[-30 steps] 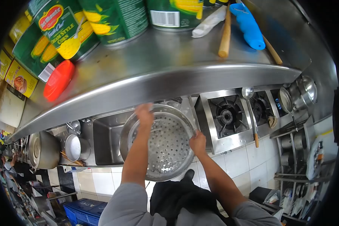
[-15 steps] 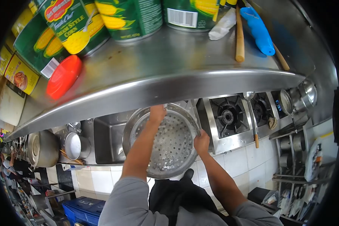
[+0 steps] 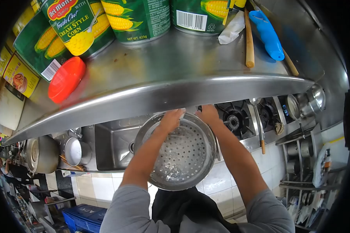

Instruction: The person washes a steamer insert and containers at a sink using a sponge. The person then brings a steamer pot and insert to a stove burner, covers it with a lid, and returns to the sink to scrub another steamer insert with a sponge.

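Note:
A large round metal steamer pan [image 3: 184,155] with a perforated, wet bottom is tilted towards me at the front edge of the sink [image 3: 112,143]. My left hand [image 3: 170,121] reaches in at its far side, closed, with a bit of something whitish at the fingertips that I cannot make out. My right hand [image 3: 209,115] is closed on the far right rim. The steel shelf [image 3: 155,91] above comes close to both hands and hides part of the fingers.
Corn cans [image 3: 138,19], a red lid [image 3: 67,79] and a blue-handled tool [image 3: 266,35] rest on the shelf. Gas burners [image 3: 234,121] with a ladle [image 3: 259,124] are on the right. A small pot [image 3: 77,151] and a big pot [image 3: 42,153] stand left.
The steamer pan has shifted right and a little nearer to me. My right hand has moved from its right side to the far rim; my left hand has moved slightly right.

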